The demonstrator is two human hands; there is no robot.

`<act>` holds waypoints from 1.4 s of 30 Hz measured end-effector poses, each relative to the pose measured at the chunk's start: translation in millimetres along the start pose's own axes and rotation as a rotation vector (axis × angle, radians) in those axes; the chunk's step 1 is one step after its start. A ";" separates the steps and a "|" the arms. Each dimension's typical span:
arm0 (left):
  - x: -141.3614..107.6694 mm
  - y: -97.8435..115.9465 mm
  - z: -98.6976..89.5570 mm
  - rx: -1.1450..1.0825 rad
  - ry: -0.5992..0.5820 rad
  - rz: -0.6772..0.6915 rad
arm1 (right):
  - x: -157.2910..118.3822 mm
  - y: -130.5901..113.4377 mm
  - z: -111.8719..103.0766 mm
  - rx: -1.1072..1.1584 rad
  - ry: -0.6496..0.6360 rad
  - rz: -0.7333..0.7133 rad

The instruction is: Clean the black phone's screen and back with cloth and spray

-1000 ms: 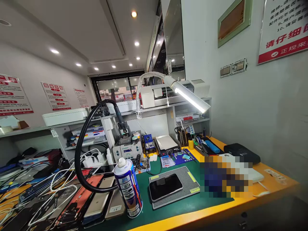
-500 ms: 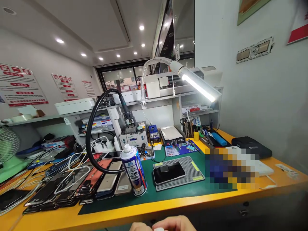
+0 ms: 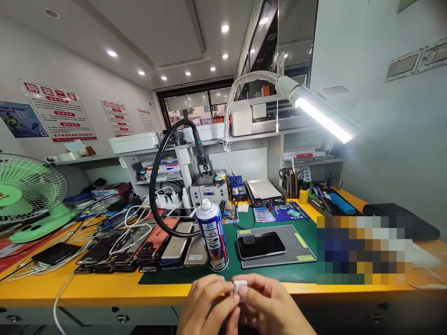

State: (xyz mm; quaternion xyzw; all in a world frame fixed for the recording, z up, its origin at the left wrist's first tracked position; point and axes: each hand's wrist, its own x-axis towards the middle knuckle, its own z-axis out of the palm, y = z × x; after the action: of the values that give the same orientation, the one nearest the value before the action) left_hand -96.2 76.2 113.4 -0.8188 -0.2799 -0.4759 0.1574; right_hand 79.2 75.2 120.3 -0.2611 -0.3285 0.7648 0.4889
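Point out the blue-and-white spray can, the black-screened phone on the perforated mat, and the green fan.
Blue-and-white spray can [image 3: 213,239]: head view, printed body.
Black-screened phone [image 3: 263,245]: head view, screen.
Green fan [image 3: 56,221]: head view, base stem.

At centre I see a glossy black glass phone screen [image 3: 261,244] on a rough, perforated grey mat [image 3: 301,242]; left of it, my spray can [image 3: 213,237] looks shiny, smooth and metallic.

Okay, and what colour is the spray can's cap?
The spray can's cap is white, seen best in the current head view.
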 end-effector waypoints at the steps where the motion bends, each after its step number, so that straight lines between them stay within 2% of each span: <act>1: 10.0 -4.8 -6.9 0.004 0.019 -0.072 | 2.9 -11.4 4.6 -0.041 0.010 -0.068; 3: 31.7 -13.7 -19.1 0.010 0.105 -0.212 | 9.1 -37.8 14.1 -0.158 0.025 -0.208; 4: 42.1 -17.0 -23.6 0.013 0.152 -0.263 | 12.2 -50.5 18.2 -0.177 0.011 -0.234; 5: 51.6 -18.8 -26.5 -0.009 0.141 -0.330 | 15.0 -61.2 21.5 -0.184 -0.019 -0.231; 8: 71.3 -15.3 -25.5 -0.210 0.033 -0.508 | 20.4 -75.8 26.2 -0.166 -0.116 -0.187; 12: 79.6 -3.6 -14.1 -0.525 -0.140 -0.719 | 20.6 -66.6 24.9 -0.191 -0.130 -0.214; 14: 80.5 -4.5 -13.3 -0.518 -0.102 -0.704 | 21.1 -64.8 23.4 -0.246 -0.098 -0.253; 17: 83.0 -19.7 -21.5 -0.210 0.167 -0.564 | 30.1 -76.2 20.2 -0.439 0.023 -0.408; 18: 84.5 -27.5 -24.5 -0.104 0.223 -0.554 | 36.2 -82.9 18.8 -0.517 0.068 -0.473; 19: 86.4 -35.7 -26.2 -0.054 0.203 -0.593 | 44.0 -89.9 17.3 -0.586 0.105 -0.533; 21: 90.2 -51.0 -23.7 0.017 0.088 -0.645 | 63.2 -102.9 14.5 -0.689 0.112 -0.598; 24: 93.3 -65.7 -7.1 0.076 -0.060 -0.652 | 94.7 -113.1 13.5 -0.807 0.066 -0.639; 28: 91.7 -75.3 10.4 -0.016 -0.045 -0.654 | 123.9 -111.5 19.3 -0.968 0.040 -0.728; 33: 88.2 -86.5 2.5 -0.334 -0.161 -0.714 | 130.7 -107.5 24.8 -0.945 0.037 -0.715; 42: 81.0 -85.3 0.3 -0.324 -0.177 -0.738 | 127.6 -105.1 26.4 -0.854 -0.022 -0.692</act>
State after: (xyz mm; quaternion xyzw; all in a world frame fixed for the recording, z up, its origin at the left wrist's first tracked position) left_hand -116.3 169.0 182.8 -0.7155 -0.4885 -0.4660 -0.1796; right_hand 71.5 218.2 207.0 -0.3049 -0.6814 0.3608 0.5590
